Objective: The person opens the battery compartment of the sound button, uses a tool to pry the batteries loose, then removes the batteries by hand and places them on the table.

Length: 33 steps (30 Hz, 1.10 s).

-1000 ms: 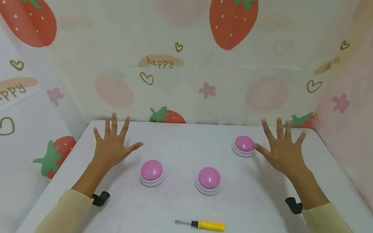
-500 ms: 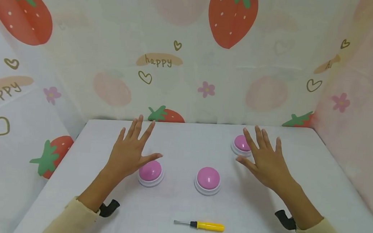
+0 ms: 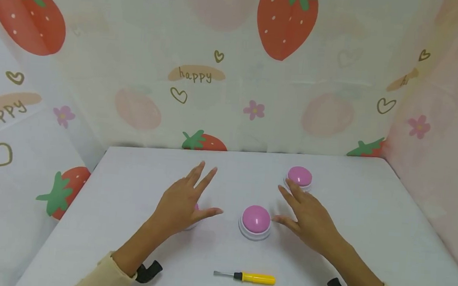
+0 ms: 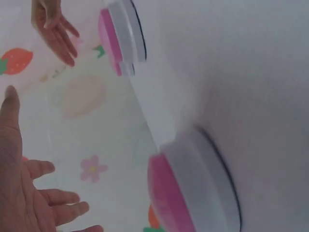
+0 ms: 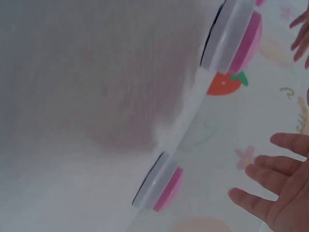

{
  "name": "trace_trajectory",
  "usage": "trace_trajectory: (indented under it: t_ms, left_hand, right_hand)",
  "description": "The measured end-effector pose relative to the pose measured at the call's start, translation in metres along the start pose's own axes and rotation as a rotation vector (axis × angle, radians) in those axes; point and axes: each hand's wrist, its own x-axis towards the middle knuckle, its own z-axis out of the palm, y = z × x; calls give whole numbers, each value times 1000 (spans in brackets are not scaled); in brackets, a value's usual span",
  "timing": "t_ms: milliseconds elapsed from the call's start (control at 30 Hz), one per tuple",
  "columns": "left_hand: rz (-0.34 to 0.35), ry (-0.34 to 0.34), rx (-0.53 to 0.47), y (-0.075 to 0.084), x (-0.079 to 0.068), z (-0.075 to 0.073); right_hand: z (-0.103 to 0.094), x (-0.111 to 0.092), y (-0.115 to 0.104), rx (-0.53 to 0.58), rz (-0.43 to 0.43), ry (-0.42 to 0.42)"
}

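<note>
Currently we find left hand (image 3: 178, 205) spread, partly hiding left button (image 4: 193, 188), right hand (image 3: 312, 219) spread, near middle button (image 3: 256, 220), screwdriver (image 3: 257, 278) apart

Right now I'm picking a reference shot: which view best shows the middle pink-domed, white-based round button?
The head view: the middle pink button shows its whole dome from above. Both wrist views show it side-on, near the top.

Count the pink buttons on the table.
3 (head view): left button, partly behind the left hand; middle button, between both hands; back-right button, partly behind the right hand.
</note>
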Motion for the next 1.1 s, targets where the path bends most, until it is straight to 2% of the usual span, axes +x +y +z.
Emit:
trace_trajectory:
  t_ms: [167,333,467,700,1100]
  left_hand:
    - [-4,-135,-114,20,-6,9]
    - [3,-276,-196,35,-5,13]
    - [24,-355,-204,46,0,20]
    - [65,-405,-220,62,12,36]
    - [62,-434,-266,64,19,53]
  right_hand:
    - [9,-4,-13,39,6,-87]
    - [13,-5,-22,49,0,-152]
    - [14,-3,-28,44,-16,-167]
    - [16,1,-31,31,-28,-173]
    - [22,10,-36,27,59,-247]
